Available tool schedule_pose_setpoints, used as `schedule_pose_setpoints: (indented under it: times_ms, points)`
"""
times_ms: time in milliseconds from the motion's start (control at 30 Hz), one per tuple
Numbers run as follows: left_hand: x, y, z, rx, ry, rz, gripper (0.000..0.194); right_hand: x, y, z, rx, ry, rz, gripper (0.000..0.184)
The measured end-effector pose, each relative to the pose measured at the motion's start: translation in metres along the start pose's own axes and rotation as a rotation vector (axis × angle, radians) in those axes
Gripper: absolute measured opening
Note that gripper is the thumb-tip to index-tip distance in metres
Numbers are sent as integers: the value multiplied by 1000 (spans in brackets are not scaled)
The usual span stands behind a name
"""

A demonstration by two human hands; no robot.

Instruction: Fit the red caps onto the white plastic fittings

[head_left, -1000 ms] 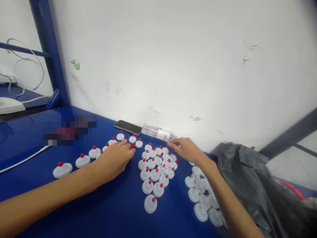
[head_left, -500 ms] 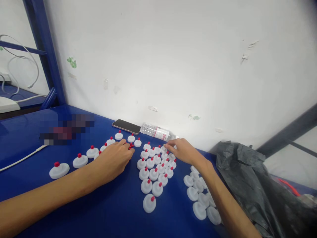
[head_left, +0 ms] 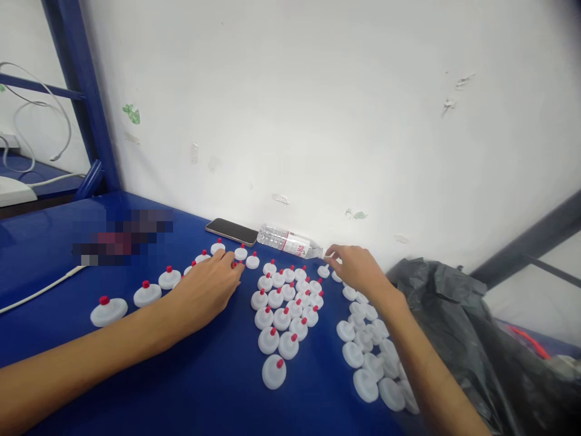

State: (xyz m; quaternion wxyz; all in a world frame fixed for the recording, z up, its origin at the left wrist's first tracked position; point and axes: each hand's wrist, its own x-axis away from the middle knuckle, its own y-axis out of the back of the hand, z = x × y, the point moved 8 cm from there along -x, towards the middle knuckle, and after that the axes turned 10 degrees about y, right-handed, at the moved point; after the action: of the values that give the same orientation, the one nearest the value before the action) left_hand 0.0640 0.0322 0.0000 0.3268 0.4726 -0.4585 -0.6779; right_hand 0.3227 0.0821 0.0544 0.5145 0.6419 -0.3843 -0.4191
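Note:
My left hand (head_left: pixel 211 278) is closed, fingers curled down, with small red caps (head_left: pixel 236 264) showing at its fingertips. Beside it, a row of white round lids with red tips (head_left: pixel 146 295) runs to the left, partly covered by my hand and forearm. In the middle lies a cluster of similar red-tipped white lids (head_left: pixel 281 319). My right hand (head_left: pixel 356 269) is at the back right, thumb and index finger at the stem of a white lid (head_left: pixel 323 272) that shows no red tip. Below it, plain white lids (head_left: pixel 365 386) form a group, some hidden by my forearm.
A water bottle (head_left: pixel 295 243) and a phone (head_left: pixel 231 231) lie along the wall on the blue table (head_left: pixel 204 387). A black plastic bag (head_left: pixel 440 303) stands at the right. A white cable (head_left: pixel 43 292) and a pixelated patch are at the left.
My right hand has moved right, from the back of the red-tipped cluster to a plain white lid. My left hand has shifted slightly left, with less of the red caps showing.

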Motion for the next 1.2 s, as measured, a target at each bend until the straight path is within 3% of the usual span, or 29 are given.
schedule_pose_setpoints:
  times_ms: [133,300,467,667,767,967,1100,1200]
  points:
    - [0,-16,3,-4,-48,19,19,5,-18,-23,19,-72,82,25]
    - [-1,-25,6,28,-70,39,23,5,-39,-34,-24,-70,159,20]
    - [-2,-19,2,25,-71,37,23,4,-42,-38,-38,-88,168,24]
    - [-3,5,-3,94,25,19,17,8,-42,-40,-36,-134,157,26]
    - [-2,15,-6,132,28,-27,16,7,-31,-36,-54,-105,103,29]
    - [0,28,-12,144,-47,-165,15,8,11,-18,-134,-60,-29,31]
    - [4,40,-12,189,-96,-342,20,17,37,11,-275,-3,-77,33]
    - [9,49,-12,264,-121,-448,23,24,51,42,-437,125,-76,37]
